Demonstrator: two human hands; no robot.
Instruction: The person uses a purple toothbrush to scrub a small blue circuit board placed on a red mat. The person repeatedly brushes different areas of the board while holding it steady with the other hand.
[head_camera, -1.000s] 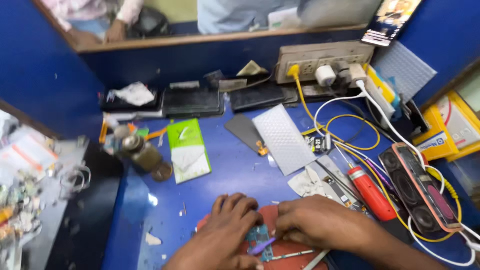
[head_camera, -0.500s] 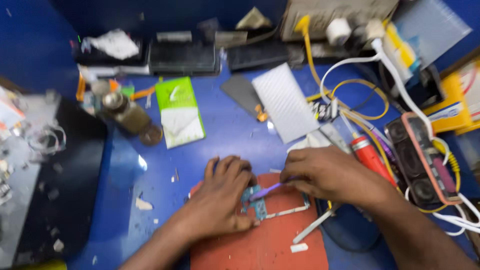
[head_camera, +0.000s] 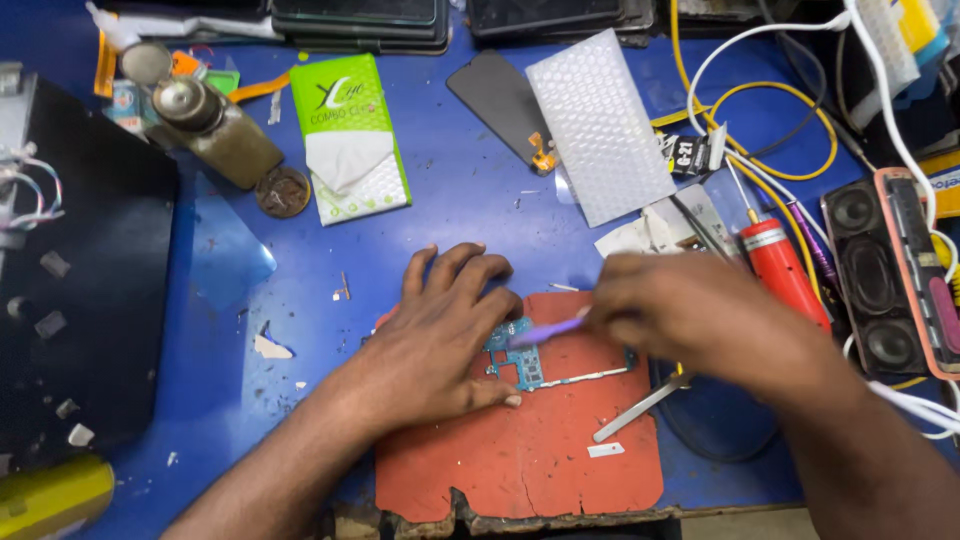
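Note:
A blue-green circuit board (head_camera: 522, 358) lies on a worn red mat (head_camera: 530, 450) at the front of the blue bench. My left hand (head_camera: 445, 330) rests flat on the mat, its fingers and thumb pinning the board's left side. My right hand (head_camera: 690, 315), blurred, grips a thin purple tool (head_camera: 545, 330) whose tip reaches onto the board. Metal tweezers (head_camera: 640, 405) lie on the mat just right of the board, under my right wrist.
A red pen-shaped tool (head_camera: 785, 270), a speaker bar (head_camera: 890, 275) and tangled yellow and white cables (head_camera: 760, 90) crowd the right. Behind lie a bubble-wrap sheet (head_camera: 600, 125), a dark phone screen (head_camera: 500, 100), a green packet (head_camera: 350, 135) and a metal bottle (head_camera: 215, 125). A black box (head_camera: 90, 300) fills the left.
The view has tilted down and closed in on the mat. Both hands stay on the board; my right hand has shifted slightly with the purple tool.

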